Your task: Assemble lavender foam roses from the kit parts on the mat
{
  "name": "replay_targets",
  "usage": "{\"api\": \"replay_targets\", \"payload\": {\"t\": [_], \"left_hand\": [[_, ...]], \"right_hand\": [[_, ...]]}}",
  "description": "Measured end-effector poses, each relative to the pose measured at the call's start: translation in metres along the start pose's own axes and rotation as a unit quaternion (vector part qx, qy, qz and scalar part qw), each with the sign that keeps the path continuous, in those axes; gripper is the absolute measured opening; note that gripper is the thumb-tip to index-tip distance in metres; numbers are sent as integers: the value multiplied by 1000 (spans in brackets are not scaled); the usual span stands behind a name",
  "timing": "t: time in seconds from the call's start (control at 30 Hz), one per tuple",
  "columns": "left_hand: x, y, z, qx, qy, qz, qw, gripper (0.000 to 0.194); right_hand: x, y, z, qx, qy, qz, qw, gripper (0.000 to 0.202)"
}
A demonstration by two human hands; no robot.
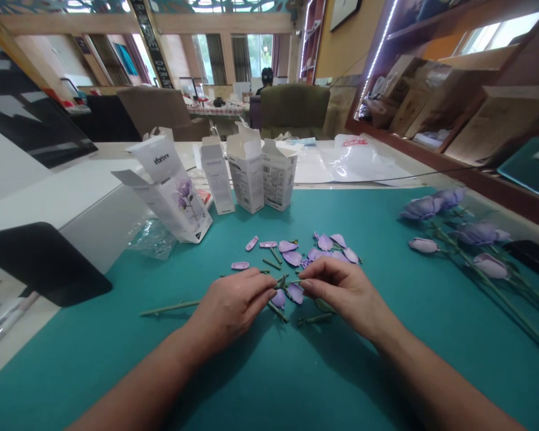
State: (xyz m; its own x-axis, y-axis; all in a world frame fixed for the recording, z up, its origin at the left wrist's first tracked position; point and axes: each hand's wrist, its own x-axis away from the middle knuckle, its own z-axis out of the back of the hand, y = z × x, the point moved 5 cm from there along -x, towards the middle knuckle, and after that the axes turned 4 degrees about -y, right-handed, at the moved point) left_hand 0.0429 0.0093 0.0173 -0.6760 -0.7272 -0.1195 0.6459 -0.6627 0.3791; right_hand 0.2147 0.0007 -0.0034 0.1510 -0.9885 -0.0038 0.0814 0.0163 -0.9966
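Above the middle of the green mat (296, 371), my left hand (236, 299) is closed on a small green stem piece (282, 280). My right hand (341, 290) faces it from the right, thumb and forefinger pinching the other end of what looks like the same green piece. Purple petals (291, 257) lie just beyond the hands, and loose green stem pieces (272, 264) are among them. Several pink-lilac pieces (240, 266) rest to the left of the petals. A longer green stem (170, 308) lies left of my left hand.
Open white boxes (247, 173) stand at the mat's back edge, with a printed flower box (179, 203) and clear plastic (153, 238) at left. Purple flowers on long stems (480, 233) lie at right. A black panel (45, 263) stands at far left. A person (266, 78) is in the background.
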Motion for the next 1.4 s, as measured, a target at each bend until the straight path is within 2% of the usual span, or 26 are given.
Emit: {"api": "replay_targets", "payload": {"t": [0.4, 0.67, 1.07, 1.4], "left_hand": [[1, -1, -1, 6, 16, -12, 1000, 25], [1, -1, -1, 4, 35, -24, 999, 25], [2, 0, 0, 3, 40, -27, 999, 29], [2, -1, -3, -15, 37, -27, 999, 33]], "right_hand": [[2, -2, -3, 96, 6, 32, 995, 12], [5, -7, -2, 166, 13, 101, 981, 8], [10, -20, -7, 263, 9, 215, 940, 9], [13, -23, -12, 329, -16, 262, 907, 12]]}}
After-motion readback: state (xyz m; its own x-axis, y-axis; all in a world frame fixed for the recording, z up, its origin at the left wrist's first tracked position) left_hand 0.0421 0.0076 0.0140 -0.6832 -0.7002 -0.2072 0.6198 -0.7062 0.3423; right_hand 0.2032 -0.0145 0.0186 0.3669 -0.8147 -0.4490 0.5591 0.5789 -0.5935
